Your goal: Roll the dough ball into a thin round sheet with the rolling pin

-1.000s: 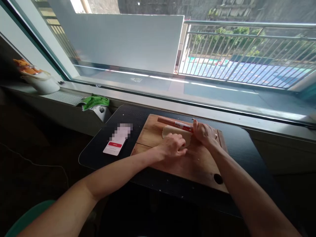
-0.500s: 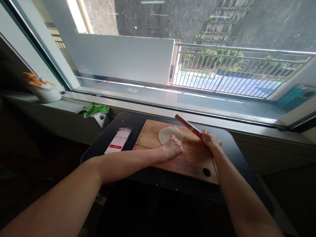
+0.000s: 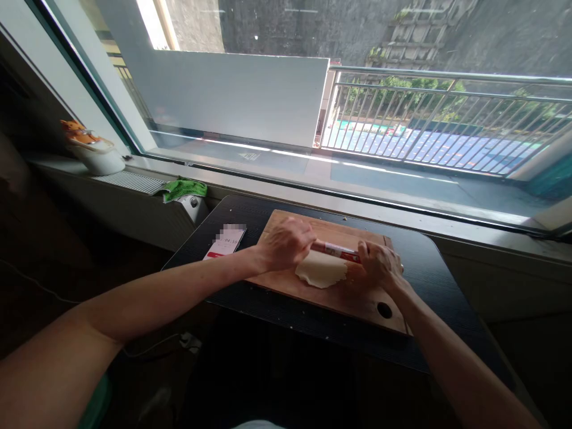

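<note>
A thin rolling pin (image 3: 342,251) with a red printed section spans the far part of a flat, pale round of dough (image 3: 320,271). My left hand (image 3: 288,243) is closed around its left end. At the opposite end, my right hand (image 3: 382,262) has its fingers wrapped about the pin. The dough's near edge is uneven and shows in front of the pin; its far part is hidden by the pin and my left hand. Beneath everything lies a wooden cutting board (image 3: 357,301) with a dark round hole near its right front corner.
The board rests on a small black table (image 3: 429,286). A phone (image 3: 226,241) with a timer on screen lies left of the board. Beyond are a green cloth (image 3: 184,189), a white pot (image 3: 102,159) on the ledge, and a large window.
My left hand has left the dough and taken hold of the rolling pin's left end. The pin has swung from slanting beside the dough to lying across it. The view has shifted slightly.
</note>
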`<action>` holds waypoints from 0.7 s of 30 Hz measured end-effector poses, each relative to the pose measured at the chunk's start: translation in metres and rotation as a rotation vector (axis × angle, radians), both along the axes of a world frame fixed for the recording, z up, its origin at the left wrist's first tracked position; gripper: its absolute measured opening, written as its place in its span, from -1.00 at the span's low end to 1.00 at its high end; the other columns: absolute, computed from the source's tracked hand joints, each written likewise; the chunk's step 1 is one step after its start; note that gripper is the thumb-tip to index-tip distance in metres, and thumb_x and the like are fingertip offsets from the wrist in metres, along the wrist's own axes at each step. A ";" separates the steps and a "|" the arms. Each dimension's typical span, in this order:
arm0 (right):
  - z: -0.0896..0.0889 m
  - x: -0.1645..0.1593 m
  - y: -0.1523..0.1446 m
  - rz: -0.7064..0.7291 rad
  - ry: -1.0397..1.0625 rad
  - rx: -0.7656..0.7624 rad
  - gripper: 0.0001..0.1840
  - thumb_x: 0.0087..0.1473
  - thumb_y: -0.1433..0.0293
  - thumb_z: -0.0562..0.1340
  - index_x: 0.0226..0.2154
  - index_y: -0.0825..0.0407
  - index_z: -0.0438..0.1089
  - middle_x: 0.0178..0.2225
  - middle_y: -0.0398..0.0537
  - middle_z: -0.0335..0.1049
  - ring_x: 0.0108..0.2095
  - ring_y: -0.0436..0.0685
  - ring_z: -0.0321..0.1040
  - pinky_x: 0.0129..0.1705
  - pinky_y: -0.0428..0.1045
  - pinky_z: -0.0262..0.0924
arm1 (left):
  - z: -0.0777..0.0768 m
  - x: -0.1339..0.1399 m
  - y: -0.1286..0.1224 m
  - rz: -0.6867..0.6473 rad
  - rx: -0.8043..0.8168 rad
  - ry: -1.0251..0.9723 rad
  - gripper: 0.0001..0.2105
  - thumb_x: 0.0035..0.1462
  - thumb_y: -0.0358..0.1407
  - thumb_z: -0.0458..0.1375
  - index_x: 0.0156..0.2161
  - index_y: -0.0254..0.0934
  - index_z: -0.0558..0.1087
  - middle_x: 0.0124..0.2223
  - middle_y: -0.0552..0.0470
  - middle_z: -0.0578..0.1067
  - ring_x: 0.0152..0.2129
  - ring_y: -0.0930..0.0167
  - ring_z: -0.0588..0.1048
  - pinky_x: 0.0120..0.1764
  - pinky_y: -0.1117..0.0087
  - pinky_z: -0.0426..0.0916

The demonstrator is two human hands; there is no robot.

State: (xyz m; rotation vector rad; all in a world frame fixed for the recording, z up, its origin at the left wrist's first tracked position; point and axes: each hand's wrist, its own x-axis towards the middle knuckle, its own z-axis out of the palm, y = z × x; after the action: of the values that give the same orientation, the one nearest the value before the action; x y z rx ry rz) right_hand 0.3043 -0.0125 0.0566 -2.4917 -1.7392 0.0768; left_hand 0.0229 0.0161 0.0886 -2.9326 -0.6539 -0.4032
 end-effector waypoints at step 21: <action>-0.016 -0.006 0.044 0.160 0.081 0.122 -0.47 0.29 0.19 -0.03 0.16 0.08 0.33 0.16 0.21 0.34 0.20 0.37 0.20 0.18 0.27 0.12 | -0.044 0.085 0.082 0.430 -0.219 -0.084 -0.54 0.39 -0.23 -0.12 0.29 -0.29 0.31 0.33 -0.22 0.33 0.31 0.13 0.21 0.32 -0.18 -0.02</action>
State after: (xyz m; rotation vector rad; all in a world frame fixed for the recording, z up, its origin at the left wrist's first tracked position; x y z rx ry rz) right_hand 0.2979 0.0319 0.0407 -2.2307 -1.8485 0.0804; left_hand 0.1074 0.0984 0.0444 -2.8599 -1.3835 -0.4300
